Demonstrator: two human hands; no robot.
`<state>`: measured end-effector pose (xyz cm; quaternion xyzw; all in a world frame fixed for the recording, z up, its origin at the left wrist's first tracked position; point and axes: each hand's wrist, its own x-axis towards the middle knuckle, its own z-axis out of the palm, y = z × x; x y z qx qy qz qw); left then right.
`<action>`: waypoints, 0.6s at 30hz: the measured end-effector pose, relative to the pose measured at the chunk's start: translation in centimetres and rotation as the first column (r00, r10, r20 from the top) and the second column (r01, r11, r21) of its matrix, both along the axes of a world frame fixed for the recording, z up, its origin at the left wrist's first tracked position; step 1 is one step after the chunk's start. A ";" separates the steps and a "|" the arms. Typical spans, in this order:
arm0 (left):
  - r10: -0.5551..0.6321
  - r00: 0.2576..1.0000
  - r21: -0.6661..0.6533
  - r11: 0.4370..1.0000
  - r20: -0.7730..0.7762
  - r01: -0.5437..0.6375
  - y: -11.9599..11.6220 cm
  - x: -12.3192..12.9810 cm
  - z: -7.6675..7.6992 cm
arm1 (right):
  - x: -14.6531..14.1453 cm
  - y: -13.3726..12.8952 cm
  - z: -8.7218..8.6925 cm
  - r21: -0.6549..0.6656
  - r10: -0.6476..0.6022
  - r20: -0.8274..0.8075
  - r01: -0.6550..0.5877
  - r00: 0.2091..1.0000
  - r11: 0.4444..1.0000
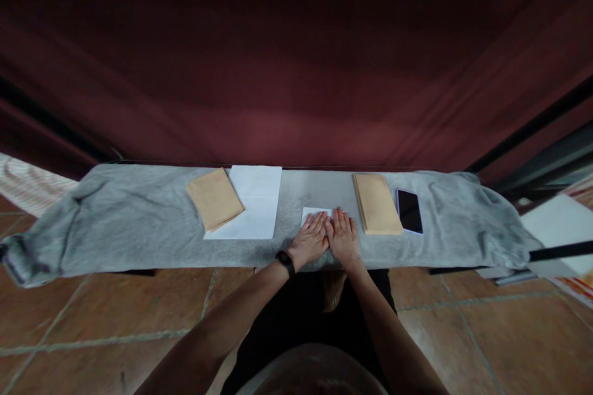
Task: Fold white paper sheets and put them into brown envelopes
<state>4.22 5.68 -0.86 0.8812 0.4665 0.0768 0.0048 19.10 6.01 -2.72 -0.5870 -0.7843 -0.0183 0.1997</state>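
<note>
A small folded sheet of white paper [307, 212] lies on the grey cloth near its front edge, mostly covered by my hands. My left hand [311, 239] presses flat on it, fingers stretched out, with a dark band around the wrist. Beside it, thumbs close together, my right hand [343, 237] also lies flat, its fingertips at the paper's right side. To the right of my hands is a stack of brown envelopes [377, 203]. On the left, more brown envelopes [215, 199] overlap larger white sheets [257, 203].
A phone [410, 211] with a dark screen lies right of the brown stack. The grey cloth [134, 216] covers a long narrow table, wrinkled at both ends. A dark red curtain [296, 86] hangs right behind it. Tiled floor [152, 308] shows in front.
</note>
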 end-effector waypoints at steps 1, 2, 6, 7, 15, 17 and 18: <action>-0.010 1.000 -0.005 1.000 -0.001 0.010 0.1 0.0 0.0 | 0.0 0.0 -0.1 0.003 0.002 -0.002 -0.002 1.000 1.000; -0.019 1.000 -0.010 1.000 -0.004 0.019 0.1 0.0 0.1 | 0.0 0.0 -0.1 0.004 0.006 0.000 -0.006 1.000 1.000; -0.046 0.999 -0.027 0.999 -0.009 0.046 0.4 -0.1 0.3 | 0.1 0.0 -0.3 -0.007 0.019 0.024 -0.019 1.000 1.000; -0.052 0.999 -0.028 0.998 -0.007 0.051 0.5 -0.2 0.3 | 0.1 0.0 -0.3 -0.010 0.023 0.030 -0.022 0.999 1.000; -0.076 0.997 -0.058 0.995 0.013 0.076 0.8 -0.3 0.6 | 0.0 0.1 -0.5 0.005 -0.006 0.040 0.006 0.999 1.000; -0.074 0.997 -0.066 0.995 0.021 0.075 0.8 -0.3 0.6 | 0.0 0.1 -0.6 0.002 -0.014 0.042 0.014 0.999 1.000; -0.073 0.997 -0.070 0.995 0.025 0.075 0.8 -0.3 0.6 | -0.1 0.1 -0.6 0.002 -0.015 0.039 0.015 0.999 1.000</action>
